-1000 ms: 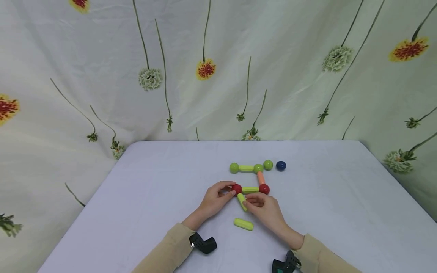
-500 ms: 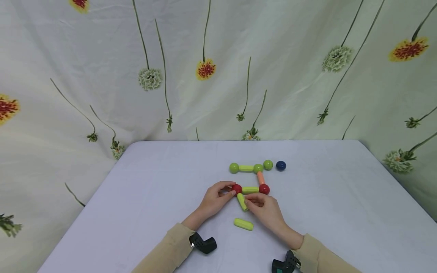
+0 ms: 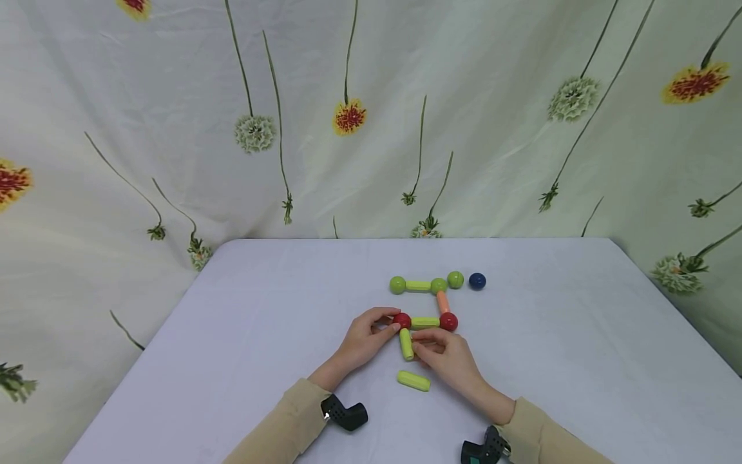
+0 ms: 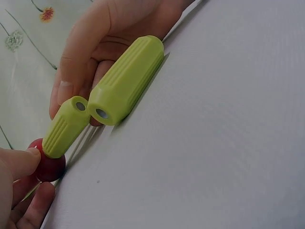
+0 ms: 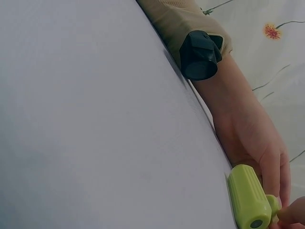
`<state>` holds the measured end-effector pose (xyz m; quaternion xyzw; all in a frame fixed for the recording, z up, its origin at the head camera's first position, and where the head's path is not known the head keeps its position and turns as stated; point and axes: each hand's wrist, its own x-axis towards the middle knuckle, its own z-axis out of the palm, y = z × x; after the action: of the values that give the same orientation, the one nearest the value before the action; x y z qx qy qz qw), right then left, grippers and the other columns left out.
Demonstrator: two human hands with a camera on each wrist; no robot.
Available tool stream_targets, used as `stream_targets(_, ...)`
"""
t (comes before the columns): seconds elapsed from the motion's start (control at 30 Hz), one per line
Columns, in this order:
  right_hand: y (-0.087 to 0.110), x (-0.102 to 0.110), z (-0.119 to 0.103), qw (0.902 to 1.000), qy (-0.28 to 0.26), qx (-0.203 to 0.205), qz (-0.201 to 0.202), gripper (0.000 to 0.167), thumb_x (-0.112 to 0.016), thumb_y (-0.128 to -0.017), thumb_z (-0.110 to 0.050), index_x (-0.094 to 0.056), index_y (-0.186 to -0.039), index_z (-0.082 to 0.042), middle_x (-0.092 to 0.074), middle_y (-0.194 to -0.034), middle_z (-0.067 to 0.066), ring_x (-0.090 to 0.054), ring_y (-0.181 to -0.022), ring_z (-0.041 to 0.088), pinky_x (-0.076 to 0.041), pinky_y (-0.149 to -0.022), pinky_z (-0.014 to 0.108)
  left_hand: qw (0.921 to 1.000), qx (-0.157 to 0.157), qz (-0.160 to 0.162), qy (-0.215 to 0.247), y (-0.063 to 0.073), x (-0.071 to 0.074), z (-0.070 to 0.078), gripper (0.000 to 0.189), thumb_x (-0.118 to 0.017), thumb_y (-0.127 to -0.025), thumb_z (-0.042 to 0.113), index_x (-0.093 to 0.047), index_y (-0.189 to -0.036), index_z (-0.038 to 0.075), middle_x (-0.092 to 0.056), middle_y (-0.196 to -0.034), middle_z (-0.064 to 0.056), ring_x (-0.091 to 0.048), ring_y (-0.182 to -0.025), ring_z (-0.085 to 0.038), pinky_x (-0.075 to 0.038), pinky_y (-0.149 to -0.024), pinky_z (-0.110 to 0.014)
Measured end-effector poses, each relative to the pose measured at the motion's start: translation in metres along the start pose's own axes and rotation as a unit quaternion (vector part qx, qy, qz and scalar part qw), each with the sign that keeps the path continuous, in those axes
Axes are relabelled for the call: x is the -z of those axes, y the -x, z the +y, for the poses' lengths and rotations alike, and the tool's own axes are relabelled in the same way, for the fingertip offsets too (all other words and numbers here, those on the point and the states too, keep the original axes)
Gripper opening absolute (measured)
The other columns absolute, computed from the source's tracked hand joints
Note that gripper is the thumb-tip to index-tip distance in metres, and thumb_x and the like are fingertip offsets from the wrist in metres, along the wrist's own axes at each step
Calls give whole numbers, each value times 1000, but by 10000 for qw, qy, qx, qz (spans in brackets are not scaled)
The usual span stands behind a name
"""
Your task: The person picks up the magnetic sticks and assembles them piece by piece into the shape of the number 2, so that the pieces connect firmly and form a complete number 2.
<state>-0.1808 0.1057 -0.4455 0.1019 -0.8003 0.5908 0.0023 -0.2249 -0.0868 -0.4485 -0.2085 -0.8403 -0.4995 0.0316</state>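
In the head view, my left hand (image 3: 366,335) pinches a red ball (image 3: 402,321) between thumb and fingers. A short yellow-green magnetic rod (image 3: 406,345) extends from that ball towards me. My right hand (image 3: 449,356), fingers loosely bent, has thumb and fingertips right at the side of this rod. In the left wrist view, the rod (image 4: 66,126) meets the red ball (image 4: 50,168), and its end has a metal disc. Another yellow-green rod (image 3: 413,381) lies loose nearer me. A horizontal yellow-green rod (image 3: 425,322) links the held ball to a second red ball (image 3: 449,321).
An orange rod (image 3: 443,303) runs from the second red ball up to a green ball (image 3: 438,286). A yellow-green rod (image 3: 418,286) joins that to another green ball (image 3: 397,285). A separate green ball (image 3: 455,280) and a dark blue ball (image 3: 477,281) are beside them.
The rod below the held red ball has swung left, from slanting to nearly straight towards me. My right fingertips shifted slightly left and now overlap it less. My left hand has stayed in place.
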Motion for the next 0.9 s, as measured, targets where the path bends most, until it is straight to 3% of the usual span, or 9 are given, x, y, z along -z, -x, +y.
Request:
stream_targets(0.17,-2,-1,0,10000,47,61,-45,20,-67,-85,-3,-66,-104,4,-68,-91,13,-66,-68,23,-51,-57,23,10000,35,-5,-47,0,0,1,30,-63,-91,22,-62,-119,10,-62,-110,-2,-57,-99,-16,-48,-75,-24)
stream_targets(0.4,-1,-1,2,9999,-14,101,-121,21,-70,-84,-8,-67,-104,-2,-68,-92,8,-66,-68,15,-51,-58,22,10000,41,-15,-48,0,0,1,31,-63,-91,22,-62,-119,10,-62,-109,-2,-57,-97,-16,-47,-74,-24)
stream_targets(0.9,-2,1,1,9995,145,177,-234,21,-72,-82,-10,-68,-101,-3,-68,-92,7,-66,-69,13,-52,-61,22,10000,-4,-65,74,0,0,0,31,-64,-91,23,-62,-119,10,-63,-109,-3,-57,-98,-17,-48,-75,-24)
